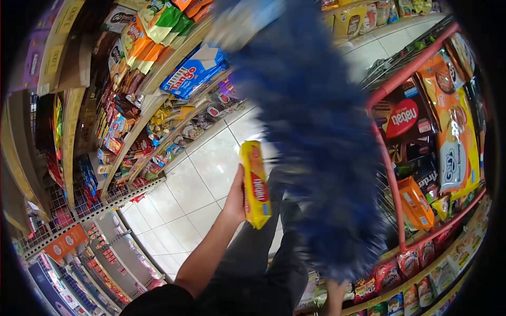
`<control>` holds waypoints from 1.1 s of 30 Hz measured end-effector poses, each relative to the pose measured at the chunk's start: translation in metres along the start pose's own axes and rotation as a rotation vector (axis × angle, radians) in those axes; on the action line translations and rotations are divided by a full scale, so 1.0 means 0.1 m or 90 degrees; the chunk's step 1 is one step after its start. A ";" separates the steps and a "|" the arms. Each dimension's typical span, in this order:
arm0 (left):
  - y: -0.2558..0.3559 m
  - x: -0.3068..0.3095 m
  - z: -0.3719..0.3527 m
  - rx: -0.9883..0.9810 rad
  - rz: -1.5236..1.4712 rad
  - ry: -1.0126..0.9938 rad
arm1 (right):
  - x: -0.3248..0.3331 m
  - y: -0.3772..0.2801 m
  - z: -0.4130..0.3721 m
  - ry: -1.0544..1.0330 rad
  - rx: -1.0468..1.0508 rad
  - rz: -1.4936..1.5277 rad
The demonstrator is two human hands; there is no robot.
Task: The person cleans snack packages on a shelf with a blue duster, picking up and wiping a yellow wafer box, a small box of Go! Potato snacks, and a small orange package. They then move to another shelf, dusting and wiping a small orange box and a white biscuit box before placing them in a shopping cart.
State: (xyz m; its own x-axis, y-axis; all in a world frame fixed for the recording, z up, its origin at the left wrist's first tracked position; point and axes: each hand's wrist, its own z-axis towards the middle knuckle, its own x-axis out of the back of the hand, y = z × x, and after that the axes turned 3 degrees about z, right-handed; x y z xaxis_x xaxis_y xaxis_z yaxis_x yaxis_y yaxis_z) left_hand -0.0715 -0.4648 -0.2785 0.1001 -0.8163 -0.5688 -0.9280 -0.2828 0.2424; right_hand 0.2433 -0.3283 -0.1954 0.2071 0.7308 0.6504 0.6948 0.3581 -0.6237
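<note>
My left hand (238,197) is closed around a yellow-and-red Nabati wafer pack (255,184), held upright above the tiled floor. A large, fluffy dark blue duster (321,142), smeared by motion, fills the middle and upper right of the head view. Only part of my right hand (336,289) and wrist shows, at the duster's lower end. Its fingers are hidden behind the fluff, and it appears to grip the duster there. The duster's top end near the shelf is a pale blur.
Snack shelves (153,89) on the left hold a blue Tango box (194,71) and many packets. To the right stands a red-rimmed cart (387,163) loaded with packs, including an orange box (415,203). More snack packets (408,263) line a shelf at lower right. White floor tiles (195,184) lie between.
</note>
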 end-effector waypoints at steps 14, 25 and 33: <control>-0.17 1.30 0.53 -0.204 0.073 0.054 | -1.63 0.34 0.79 -0.211 0.169 0.141; -0.32 2.10 0.85 -0.205 0.106 -0.052 | -2.25 0.58 0.81 -0.073 0.213 0.156; -0.27 1.61 0.91 -0.114 -0.002 -0.072 | -2.20 0.65 0.56 -0.108 0.232 0.123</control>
State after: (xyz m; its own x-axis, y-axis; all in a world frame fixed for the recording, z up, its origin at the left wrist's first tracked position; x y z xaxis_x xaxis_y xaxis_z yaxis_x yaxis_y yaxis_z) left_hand -0.0629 -0.5426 -0.4479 0.0523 -0.7565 -0.6519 -0.8479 -0.3784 0.3712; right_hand 0.2044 -0.4331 -0.4036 0.1716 0.8787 0.4454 0.3603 0.3648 -0.8585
